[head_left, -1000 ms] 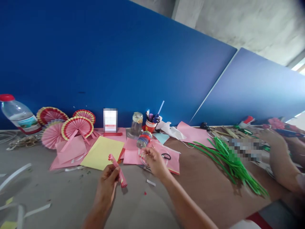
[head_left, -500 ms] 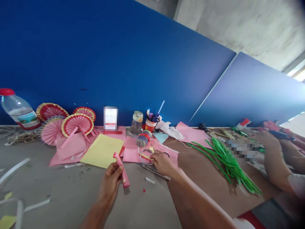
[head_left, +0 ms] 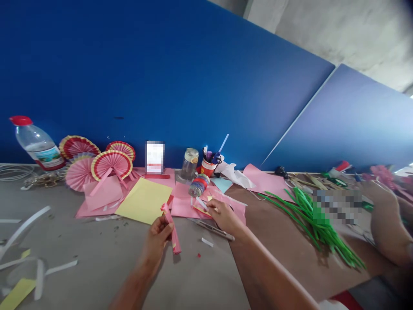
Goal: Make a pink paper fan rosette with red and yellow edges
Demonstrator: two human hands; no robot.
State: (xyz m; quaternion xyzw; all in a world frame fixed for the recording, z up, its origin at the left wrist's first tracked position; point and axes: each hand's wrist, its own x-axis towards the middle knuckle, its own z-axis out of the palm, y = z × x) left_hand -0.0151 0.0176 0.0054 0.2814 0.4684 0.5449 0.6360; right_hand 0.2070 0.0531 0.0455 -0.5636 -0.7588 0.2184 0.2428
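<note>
Folded pink paper [head_left: 176, 243] slants across the lower middle of the frame, with the left hand [head_left: 157, 236] clamped around its upper half. Farther right, the right hand [head_left: 225, 216] has its fingertips drawn together by a white strip [head_left: 201, 203]; whether they grip it, I cannot tell. If the left pinch slackened, the folds could spring open; a low sweep of the right wrist could knock the grey metal tool [head_left: 215, 229] close under it.
</note>
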